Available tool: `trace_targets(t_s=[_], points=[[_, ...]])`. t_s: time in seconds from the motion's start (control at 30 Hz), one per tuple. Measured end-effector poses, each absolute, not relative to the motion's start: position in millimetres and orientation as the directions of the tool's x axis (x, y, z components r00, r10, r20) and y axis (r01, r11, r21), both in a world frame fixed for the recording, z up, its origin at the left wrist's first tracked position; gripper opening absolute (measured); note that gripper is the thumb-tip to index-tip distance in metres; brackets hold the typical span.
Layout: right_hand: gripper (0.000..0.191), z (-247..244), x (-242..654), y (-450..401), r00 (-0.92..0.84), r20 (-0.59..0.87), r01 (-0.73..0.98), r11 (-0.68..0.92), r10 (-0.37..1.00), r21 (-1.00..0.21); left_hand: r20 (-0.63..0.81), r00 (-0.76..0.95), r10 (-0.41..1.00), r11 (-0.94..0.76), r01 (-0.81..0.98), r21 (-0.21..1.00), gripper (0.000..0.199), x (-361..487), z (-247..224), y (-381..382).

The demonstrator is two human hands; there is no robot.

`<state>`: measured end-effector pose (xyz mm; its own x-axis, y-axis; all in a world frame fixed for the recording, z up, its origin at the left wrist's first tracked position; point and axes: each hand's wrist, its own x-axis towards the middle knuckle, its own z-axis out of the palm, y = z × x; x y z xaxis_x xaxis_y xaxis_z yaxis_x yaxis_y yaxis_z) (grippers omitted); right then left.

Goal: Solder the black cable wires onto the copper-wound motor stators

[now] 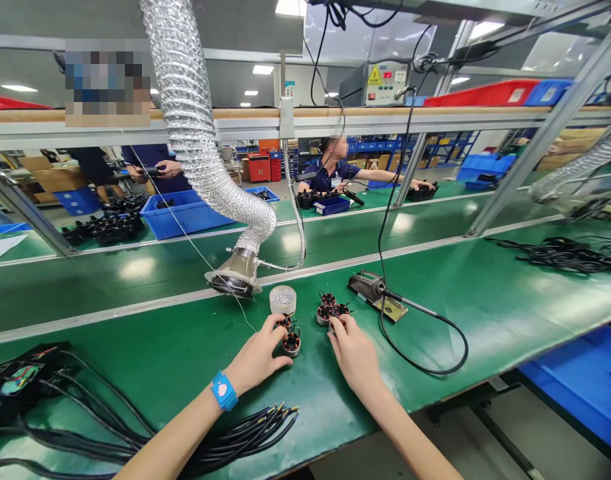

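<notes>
Several small wound motor stators (pixel 291 344) with dark copper windings and thin lead wires stand on the green bench mat (pixel 150 353). My left hand (pixel 258 357), with a blue wristband (pixel 224 391), grips one stator (pixel 284 322) under its fingertips. My right hand (pixel 353 353) pinches another stator (pixel 334 325), partly hidden by its fingers, beside a small group of them. A transparent cup (pixel 283 300) of silvery bits stands just above my left hand. A bundle of black cables with brass-tipped ends (pixel 250 440) lies below my left wrist.
A soldering iron stand (pixel 378 297) with a black cord sits right of the stators. A foil fume duct (pixel 195 133) ends in a nozzle (pixel 238 275) over the far bench. Beyond, a co-worker (pixel 333 175) sits at a bench with blue crates.
</notes>
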<state>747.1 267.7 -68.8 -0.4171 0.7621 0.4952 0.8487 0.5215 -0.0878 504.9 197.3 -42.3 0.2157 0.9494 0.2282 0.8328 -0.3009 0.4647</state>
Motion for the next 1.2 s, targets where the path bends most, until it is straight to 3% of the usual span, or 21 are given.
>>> trace_targets(t_s=[0.17,0.43,0.77,1.2], points=[[0.037,-75.4,748.3,281.9,-0.497,0.446,0.848,0.525,0.744,0.068,0.194,0.335,0.922,-0.386,0.820,0.423,0.021,498.5,-43.8,202.4],[0.047,-80.9,749.6,287.1,-0.530,0.394,0.845,0.508,0.751,0.169,0.112,0.413,0.904,-0.427,0.856,0.291,0.023,498.3,-37.8,206.0],[0.042,-73.0,759.9,314.8,-0.573,0.372,0.814,0.558,0.730,0.159,0.128,0.316,0.940,-0.340,0.897,0.284,0.015,526.3,-48.7,217.7],[0.043,-71.2,764.9,373.2,-0.766,0.372,0.625,0.745,0.524,0.236,0.111,0.157,0.981,-0.171,0.976,0.133,0.021,586.6,-49.0,260.2]])
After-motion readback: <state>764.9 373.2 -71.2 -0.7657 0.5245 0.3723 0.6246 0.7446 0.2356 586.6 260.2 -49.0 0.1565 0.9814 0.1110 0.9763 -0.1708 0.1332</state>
